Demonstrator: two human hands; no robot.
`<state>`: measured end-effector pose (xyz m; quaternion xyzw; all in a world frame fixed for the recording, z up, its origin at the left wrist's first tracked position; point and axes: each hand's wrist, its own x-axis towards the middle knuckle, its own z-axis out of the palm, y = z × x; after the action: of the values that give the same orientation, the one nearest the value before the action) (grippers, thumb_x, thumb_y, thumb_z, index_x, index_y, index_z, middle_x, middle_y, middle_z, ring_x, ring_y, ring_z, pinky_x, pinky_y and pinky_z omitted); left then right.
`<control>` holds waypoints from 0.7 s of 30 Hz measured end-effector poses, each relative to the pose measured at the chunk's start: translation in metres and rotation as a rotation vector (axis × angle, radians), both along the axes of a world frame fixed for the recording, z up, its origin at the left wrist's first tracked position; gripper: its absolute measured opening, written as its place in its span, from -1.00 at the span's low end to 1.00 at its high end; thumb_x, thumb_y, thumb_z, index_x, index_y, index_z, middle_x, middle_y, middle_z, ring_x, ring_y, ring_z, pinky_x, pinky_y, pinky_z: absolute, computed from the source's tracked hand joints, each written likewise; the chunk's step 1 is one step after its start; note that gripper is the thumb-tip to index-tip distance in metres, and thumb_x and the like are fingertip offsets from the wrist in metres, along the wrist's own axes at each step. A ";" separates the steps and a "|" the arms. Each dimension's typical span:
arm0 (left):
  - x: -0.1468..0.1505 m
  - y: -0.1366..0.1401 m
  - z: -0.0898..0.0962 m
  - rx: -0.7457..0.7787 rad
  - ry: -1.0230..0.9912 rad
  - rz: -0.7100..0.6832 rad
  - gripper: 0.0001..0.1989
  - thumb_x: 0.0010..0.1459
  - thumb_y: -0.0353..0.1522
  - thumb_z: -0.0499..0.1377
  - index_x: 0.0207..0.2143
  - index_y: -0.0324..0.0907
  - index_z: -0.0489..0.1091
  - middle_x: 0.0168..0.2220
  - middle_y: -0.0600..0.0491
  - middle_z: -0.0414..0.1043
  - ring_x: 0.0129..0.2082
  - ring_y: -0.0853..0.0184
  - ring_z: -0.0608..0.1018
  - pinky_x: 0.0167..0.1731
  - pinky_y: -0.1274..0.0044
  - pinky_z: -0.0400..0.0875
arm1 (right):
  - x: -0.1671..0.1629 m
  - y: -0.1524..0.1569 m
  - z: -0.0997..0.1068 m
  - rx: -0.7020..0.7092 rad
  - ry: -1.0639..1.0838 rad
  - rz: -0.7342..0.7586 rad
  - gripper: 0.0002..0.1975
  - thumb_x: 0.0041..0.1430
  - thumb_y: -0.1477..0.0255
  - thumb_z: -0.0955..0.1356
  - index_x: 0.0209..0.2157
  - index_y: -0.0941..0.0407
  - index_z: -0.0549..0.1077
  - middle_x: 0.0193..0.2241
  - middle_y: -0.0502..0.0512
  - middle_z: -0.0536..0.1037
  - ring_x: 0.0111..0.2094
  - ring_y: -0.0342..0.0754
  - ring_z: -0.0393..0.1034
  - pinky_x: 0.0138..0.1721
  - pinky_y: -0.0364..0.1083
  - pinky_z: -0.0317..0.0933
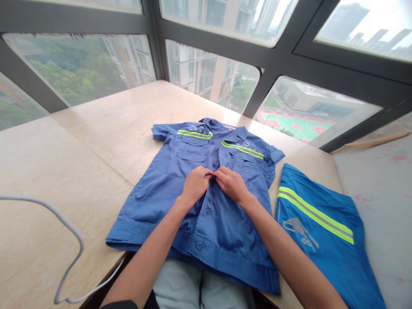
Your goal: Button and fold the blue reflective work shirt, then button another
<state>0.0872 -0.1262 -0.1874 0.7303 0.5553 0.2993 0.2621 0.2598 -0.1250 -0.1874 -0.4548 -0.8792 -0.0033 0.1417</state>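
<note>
A blue short-sleeved work shirt (161, 197) lies face up, its collar pointing away from me and its hem hanging over the near edge. Yellow-green reflective strips cross its chest above the flap pockets. My left hand (196, 184) and my right hand (230, 182) meet at the middle of the front placket. Both pinch the shirt's front edges there, fingertips almost touching. Any button between them is hidden by the fingers. Below the hands, a button shows on the placket and a larger button (199, 245) sits on the hem band.
A brighter blue folded garment (325, 257) with a reflective stripe lies to the right. A white cable (72, 227) curves over the near left of the pale stone ledge (80, 150). Framed windows rise behind, and a patterned wall (383, 193) stands at the right.
</note>
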 end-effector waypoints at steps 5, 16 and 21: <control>0.001 0.006 -0.010 -0.156 -0.346 0.048 -0.86 0.13 -0.43 0.19 -0.36 -0.15 0.58 -0.37 0.06 0.61 -0.34 0.30 0.59 -0.24 0.49 0.44 | 0.005 0.001 -0.005 0.073 0.107 0.022 -0.70 0.41 0.47 0.19 -0.14 0.10 0.56 -0.27 0.13 0.52 -0.26 -0.07 0.40 -0.20 -0.14 0.23; 0.000 0.014 -0.018 -0.306 -0.561 0.111 -0.95 0.04 -0.40 0.22 -0.41 -0.19 0.47 -0.47 0.05 0.54 -0.49 0.36 0.54 -0.43 0.55 0.44 | 0.005 0.002 -0.023 0.083 0.260 0.026 -0.64 0.41 0.46 0.17 -0.02 0.06 0.56 -0.26 0.15 0.54 -0.25 -0.05 0.43 -0.21 -0.11 0.30; 0.003 0.007 -0.017 -0.195 -0.507 0.129 -0.92 0.09 -0.44 0.20 -0.41 -0.13 0.50 -0.39 0.02 0.59 -0.36 0.29 0.60 -0.25 0.44 0.49 | 0.003 0.000 -0.023 0.051 0.260 0.027 -0.65 0.40 0.50 0.16 -0.04 0.11 0.55 -0.23 0.18 0.56 -0.21 -0.03 0.44 -0.17 -0.09 0.32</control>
<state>0.0899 -0.1188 -0.2043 0.5665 0.5435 0.4338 0.4422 0.2623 -0.1254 -0.2102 -0.4359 -0.8592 0.0352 0.2658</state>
